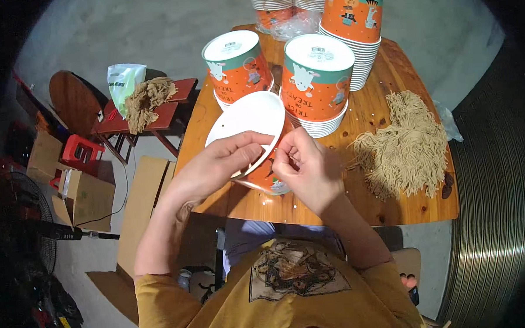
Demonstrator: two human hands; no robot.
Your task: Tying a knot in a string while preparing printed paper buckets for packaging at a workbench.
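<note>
An orange paper bucket [244, 113] lies tilted at the table's near edge, its white inside facing up and left. A small dark hole shows in its white wall. My left hand [230, 159] grips its rim, thumb and fingers closed on the wall. On the outer side of that rim, my right hand [307, 169] is pinched, fingertips together. Whatever lies between them is too small or hidden to make out. Just beyond stand upside-down stacks of matching buckets, a right stack [317, 82] and a left stack [237, 65].
A heap of beige cords [405, 146] lies on the wooden table [370, 209] at right. Behind stand a taller bucket stack [353, 28] and plastic-wrapped buckets [275, 17]. At left, more cords [151, 98] hang over a red bench [180, 91], with cardboard boxes [91, 195] on the floor.
</note>
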